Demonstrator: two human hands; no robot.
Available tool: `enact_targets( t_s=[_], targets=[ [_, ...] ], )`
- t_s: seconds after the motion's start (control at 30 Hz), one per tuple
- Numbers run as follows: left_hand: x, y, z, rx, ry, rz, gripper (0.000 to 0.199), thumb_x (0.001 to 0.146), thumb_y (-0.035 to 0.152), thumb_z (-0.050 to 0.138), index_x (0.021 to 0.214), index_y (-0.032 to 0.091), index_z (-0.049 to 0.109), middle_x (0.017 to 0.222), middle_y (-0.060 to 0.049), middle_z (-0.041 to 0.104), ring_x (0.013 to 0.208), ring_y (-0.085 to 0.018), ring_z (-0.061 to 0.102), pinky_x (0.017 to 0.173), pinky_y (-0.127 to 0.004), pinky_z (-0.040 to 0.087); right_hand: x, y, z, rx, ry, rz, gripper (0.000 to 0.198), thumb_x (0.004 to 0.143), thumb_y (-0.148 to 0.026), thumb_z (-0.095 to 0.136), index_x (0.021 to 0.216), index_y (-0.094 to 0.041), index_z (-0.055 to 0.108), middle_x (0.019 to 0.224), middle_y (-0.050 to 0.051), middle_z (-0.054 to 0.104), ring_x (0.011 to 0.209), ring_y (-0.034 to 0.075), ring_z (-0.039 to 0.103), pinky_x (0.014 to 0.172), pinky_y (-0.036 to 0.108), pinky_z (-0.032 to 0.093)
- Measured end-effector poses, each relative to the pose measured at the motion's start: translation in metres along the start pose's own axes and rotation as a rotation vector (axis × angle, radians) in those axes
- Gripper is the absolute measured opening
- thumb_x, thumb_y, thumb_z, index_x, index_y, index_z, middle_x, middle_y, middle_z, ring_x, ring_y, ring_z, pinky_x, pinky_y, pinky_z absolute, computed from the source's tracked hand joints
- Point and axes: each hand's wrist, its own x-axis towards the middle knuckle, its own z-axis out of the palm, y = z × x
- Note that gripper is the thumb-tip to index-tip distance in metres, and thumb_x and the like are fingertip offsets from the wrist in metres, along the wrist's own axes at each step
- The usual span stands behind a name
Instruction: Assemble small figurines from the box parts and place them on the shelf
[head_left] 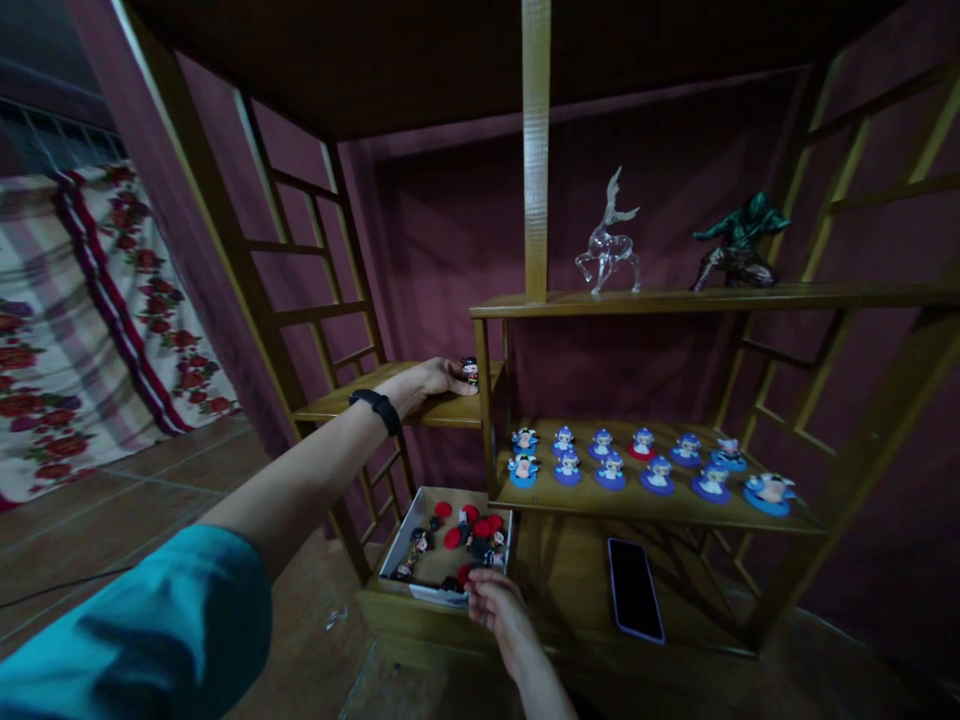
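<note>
Head view: the left hand (pixel 435 380) reaches out to the left wooden shelf (pixel 352 402), its grip closed around a small dark figurine (pixel 470 371) standing on the shelf's right end. The right hand (pixel 496 605) rests at the near edge of a white box (pixel 401 545) of red-based figurines; whether its grip holds anything cannot be told.

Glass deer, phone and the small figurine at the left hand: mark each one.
Glass deer (pixel 606 245), head view, on its body.
Phone (pixel 634 588), head view, middle of its dark screen.
Small figurine (pixel 470 371), head view, on its body, at the left hand (pixel 435 380) fingertips.
</note>
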Motion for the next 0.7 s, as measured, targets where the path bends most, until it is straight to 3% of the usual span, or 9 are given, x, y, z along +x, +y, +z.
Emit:
enact_targets(
  t_s=[0.3,0.37,0.47,0.57,0.63,0.7],
  targets=[
    [-0.004,0.004,-0.009,0.043,0.049,0.043,0.039,0.035,0.014,0.080,0.072,0.009,0.068,0.067,-0.009,0.067,0.067,-0.022,0.062,0.068,-0.033,0.047,-0.005,-0.002,0.005,-0.039,-0.001,0.014,0.026,0.061,-0.031,0.067,0.082,-0.016,0.065,0.079,0.007,0.068,0.069,0.014,0.061,0.063,0.024,0.046],
    [-0.016,0.008,-0.010,0.024,0.165,0.115,0.045,0.036,0.009,0.078,0.079,0.008,0.067,0.073,-0.009,0.067,0.074,-0.022,0.062,0.072,-0.033,0.046,-0.003,-0.002,0.004,-0.064,0.006,0.013,0.026,0.061,-0.031,0.067,0.082,-0.016,0.065,0.078,0.007,0.067,0.067,0.014,0.060,0.061,0.024,0.046],
    [-0.059,0.005,-0.004,-0.040,0.525,0.385,0.052,0.046,0.013,0.075,0.096,0.012,0.062,0.092,-0.008,0.065,0.089,-0.020,0.059,0.081,-0.032,0.044,0.002,0.000,0.000,-0.169,0.058,0.047,0.024,0.057,-0.031,0.068,0.076,-0.016,0.065,0.071,0.005,0.066,0.060,0.012,0.058,0.056,0.023,0.044],
    [-0.115,-0.026,0.012,-0.077,0.794,0.538,0.044,0.061,0.020,0.067,0.104,0.018,0.059,0.106,-0.006,0.061,0.098,-0.018,0.055,0.086,-0.030,0.042,0.010,0.006,-0.007,-0.319,0.110,0.029,0.021,0.054,-0.030,0.069,0.070,-0.017,0.066,0.066,0.002,0.064,0.055,0.011,0.053,0.052,0.022,0.041],
    [-0.142,-0.070,0.025,-0.116,0.956,0.511,0.037,0.067,0.024,0.062,0.103,0.020,0.059,0.106,-0.004,0.060,0.098,-0.017,0.055,0.085,-0.028,0.043,0.014,0.013,-0.014,-0.410,0.127,-0.002,0.018,0.055,-0.030,0.068,0.069,-0.018,0.066,0.064,0.001,0.063,0.055,0.010,0.051,0.051,0.021,0.040],
    [-0.154,-0.128,0.037,-0.173,1.033,0.381,0.031,0.068,0.026,0.060,0.099,0.019,0.060,0.101,-0.004,0.062,0.093,-0.016,0.056,0.081,-0.027,0.044,0.018,0.020,-0.021,-0.489,0.131,-0.036,0.017,0.058,-0.031,0.065,0.070,-0.019,0.066,0.066,0.001,0.063,0.056,0.011,0.051,0.052,0.022,0.040]
  ],
)
